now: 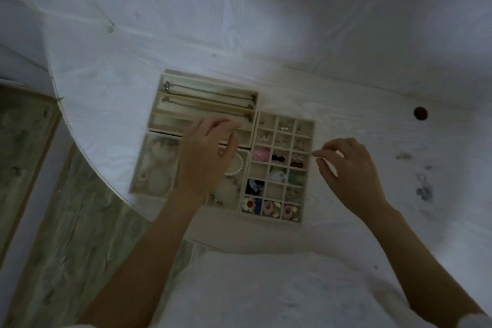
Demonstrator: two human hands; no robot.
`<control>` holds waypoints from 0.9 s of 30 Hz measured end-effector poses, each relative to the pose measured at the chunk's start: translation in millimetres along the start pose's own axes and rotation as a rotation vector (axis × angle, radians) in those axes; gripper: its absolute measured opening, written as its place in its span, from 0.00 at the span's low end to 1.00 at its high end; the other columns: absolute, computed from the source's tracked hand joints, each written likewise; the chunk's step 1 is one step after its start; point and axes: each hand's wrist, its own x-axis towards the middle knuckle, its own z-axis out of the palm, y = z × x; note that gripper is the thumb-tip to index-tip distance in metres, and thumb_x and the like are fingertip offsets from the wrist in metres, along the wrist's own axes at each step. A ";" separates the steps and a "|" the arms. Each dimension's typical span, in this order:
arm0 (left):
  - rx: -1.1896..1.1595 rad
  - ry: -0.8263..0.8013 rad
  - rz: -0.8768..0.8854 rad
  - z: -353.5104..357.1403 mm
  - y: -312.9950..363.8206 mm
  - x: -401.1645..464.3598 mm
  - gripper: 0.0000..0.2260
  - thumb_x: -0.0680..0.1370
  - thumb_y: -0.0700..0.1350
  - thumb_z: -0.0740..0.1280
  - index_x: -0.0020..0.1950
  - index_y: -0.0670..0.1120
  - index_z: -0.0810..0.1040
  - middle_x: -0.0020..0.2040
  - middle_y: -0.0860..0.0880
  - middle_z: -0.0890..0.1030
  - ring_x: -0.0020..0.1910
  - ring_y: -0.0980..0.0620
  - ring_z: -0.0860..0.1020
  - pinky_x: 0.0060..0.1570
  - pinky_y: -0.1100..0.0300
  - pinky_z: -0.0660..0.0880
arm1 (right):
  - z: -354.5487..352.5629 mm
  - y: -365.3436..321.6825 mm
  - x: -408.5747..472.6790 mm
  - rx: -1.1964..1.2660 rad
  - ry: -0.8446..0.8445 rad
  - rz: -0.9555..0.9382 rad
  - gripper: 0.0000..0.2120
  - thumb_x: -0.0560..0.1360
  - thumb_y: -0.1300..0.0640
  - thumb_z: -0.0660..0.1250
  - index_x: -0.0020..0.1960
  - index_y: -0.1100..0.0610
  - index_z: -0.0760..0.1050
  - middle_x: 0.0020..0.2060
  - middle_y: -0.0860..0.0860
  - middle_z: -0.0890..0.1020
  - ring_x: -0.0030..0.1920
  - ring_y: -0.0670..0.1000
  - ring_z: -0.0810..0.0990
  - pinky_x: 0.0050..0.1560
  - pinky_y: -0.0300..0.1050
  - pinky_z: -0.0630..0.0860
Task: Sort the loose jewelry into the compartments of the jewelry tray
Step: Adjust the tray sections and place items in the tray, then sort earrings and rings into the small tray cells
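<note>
At the near edge of the table (346, 234) the jewelry tray (310, 125) is seen, its small cells mostly filled. The right hand (351, 170) is held curled at its right rim, the left hand (207, 157) loosely bent above the bracelet (238, 168); whether anything is pinched cannot be told. Such pieces are judged light, slippery and tangle-prone, best taken by fingertip pinch. Chains (210, 100) lie in the far slots.

Middle of the jewelry tray (282, 117) covered by the left hand (205, 157), pearl bracelet (238, 168) partly hidden, right hand (348, 168) pinch contents unreadable, dark items (423, 186) on the table (106, 66) smeared by blur.
</note>
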 end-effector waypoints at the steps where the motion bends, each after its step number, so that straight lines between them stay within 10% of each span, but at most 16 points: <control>1: -0.016 0.030 0.005 13.2 21.8 -9.6 0.07 0.76 0.41 0.67 0.52 0.44 0.83 0.48 0.46 0.81 0.48 0.47 0.78 0.50 0.57 0.74 | -4.2 12.5 -20.4 -0.016 -0.024 0.060 0.06 0.75 0.61 0.66 0.49 0.59 0.81 0.45 0.56 0.79 0.45 0.58 0.76 0.45 0.51 0.71; 13: -0.060 -0.638 0.186 154.4 173.7 -51.5 0.15 0.71 0.42 0.71 0.57 0.46 0.80 0.52 0.46 0.80 0.52 0.44 0.77 0.48 0.50 0.77 | -6.8 109.2 -195.7 0.172 -0.265 1.074 0.29 0.70 0.50 0.73 0.66 0.57 0.66 0.59 0.61 0.66 0.51 0.63 0.75 0.48 0.53 0.75; 27: 0.110 -0.561 -0.042 203.0 200.3 -53.0 0.05 0.74 0.40 0.69 0.49 0.45 0.80 0.51 0.46 0.77 0.50 0.45 0.74 0.38 0.56 0.71 | 3.8 154.7 -150.2 0.287 -0.198 0.661 0.12 0.72 0.62 0.66 0.56 0.60 0.74 0.53 0.57 0.73 0.51 0.56 0.73 0.42 0.43 0.65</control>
